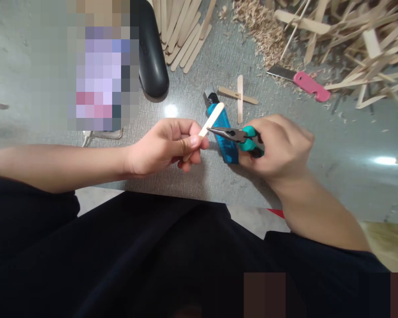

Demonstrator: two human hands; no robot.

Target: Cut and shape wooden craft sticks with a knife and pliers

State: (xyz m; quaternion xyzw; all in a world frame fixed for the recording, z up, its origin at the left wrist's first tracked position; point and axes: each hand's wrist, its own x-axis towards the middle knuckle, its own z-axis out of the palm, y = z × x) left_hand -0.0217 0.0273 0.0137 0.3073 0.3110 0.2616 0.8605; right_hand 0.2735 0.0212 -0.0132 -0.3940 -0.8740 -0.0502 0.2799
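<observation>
My left hand [175, 143] pinches a wooden craft stick [215, 115] between thumb and fingers, its rounded end pointing up and to the right. Wrapped round the handles of needle-nose pliers [234, 134] with teal grips is my right hand [280, 143]. The pliers' tips meet the stick's edge just above my left thumb. Beneath the stick and pliers lies a blue utility knife [224, 143] on the table. Just beyond it, two craft sticks form a cross, one upright [240, 108] over one slanted [248, 98].
A pink folding knife [311, 86] lies open at the right, near wood shavings [263, 31] and a heap of split sticks [361, 44]. Whole craft sticks [185, 39] lie beside a black case [152, 53]. A blurred-out item [99, 79] sits at the left on the grey table [351, 150].
</observation>
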